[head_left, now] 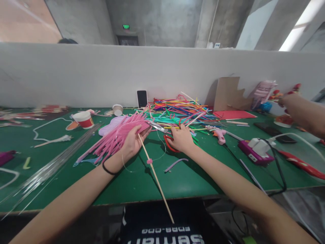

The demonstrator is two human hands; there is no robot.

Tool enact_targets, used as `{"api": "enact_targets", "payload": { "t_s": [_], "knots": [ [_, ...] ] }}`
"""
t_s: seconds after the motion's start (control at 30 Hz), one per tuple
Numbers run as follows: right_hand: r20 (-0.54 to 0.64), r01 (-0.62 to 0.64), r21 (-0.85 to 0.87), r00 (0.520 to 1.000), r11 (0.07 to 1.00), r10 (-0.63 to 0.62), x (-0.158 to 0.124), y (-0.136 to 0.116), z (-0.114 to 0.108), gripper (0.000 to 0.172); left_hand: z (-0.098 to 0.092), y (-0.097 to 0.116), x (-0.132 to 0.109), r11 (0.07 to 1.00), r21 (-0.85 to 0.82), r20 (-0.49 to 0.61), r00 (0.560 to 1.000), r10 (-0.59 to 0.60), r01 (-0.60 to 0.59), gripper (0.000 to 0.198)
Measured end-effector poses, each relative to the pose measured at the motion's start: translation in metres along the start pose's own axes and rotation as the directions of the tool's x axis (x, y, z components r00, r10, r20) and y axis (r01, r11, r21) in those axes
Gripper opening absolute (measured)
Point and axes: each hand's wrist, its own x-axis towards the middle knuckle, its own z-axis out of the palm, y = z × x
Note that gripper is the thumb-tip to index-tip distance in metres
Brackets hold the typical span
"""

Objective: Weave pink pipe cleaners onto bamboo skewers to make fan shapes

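Note:
My left hand (133, 140) rests with curled fingers on a bundle of pink pipe cleaners (115, 139) and pinches the top of a thin wooden stick (155, 178). The stick slants down toward me and carries a small pink bead (149, 161). My right hand (180, 138) lies closed over the red handles of a pair of scissors (162, 130), whose metal blades point left toward the pink bundle. A thin wire loop (159, 149) curves between the two hands. Behind them spreads a heap of multicoloured pipe cleaners (181, 110).
On the green table (127, 183) are a pink glue gun (219, 135), a purple power strip with a white plug (255, 152), a red-and-white cup (83, 119), a phone (142, 98) against the wall, clear rods (50, 166) and cardboard (228, 93). Another person's arm (304, 112) reaches in at right.

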Motion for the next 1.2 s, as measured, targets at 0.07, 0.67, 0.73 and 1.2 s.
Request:
{"api": "enact_targets", "payload": {
  "t_s": [0.07, 0.67, 0.73, 1.2],
  "knots": [
    [0.004, -0.011, 0.003, 1.000, 1.000, 0.011, 0.000, 0.000, -0.001, 0.043, 0.001, 0.001, -0.001, 1.000, -0.003, -0.004, 1.000, 0.001, -0.001, 0.019],
    [-0.050, 0.023, -0.052, 0.998, 0.998, -0.026, 0.005, 0.005, 0.007, 0.047, -0.005, -0.002, 0.005, 0.999, 0.004, -0.011, 0.998, -0.054, 0.054, 0.021],
    [-0.044, 0.028, -0.060, 0.999, 0.998, -0.030, 0.005, 0.007, 0.009, 0.048, -0.006, -0.002, 0.006, 0.998, 0.007, -0.015, 0.998, -0.060, 0.060, 0.021],
    [0.084, 0.060, -0.072, 0.995, 0.996, -0.054, 0.006, 0.005, 0.009, 0.038, -0.010, -0.003, 0.009, 0.997, 0.022, 0.016, 0.997, -0.081, 0.080, 0.018]
  ]
}}
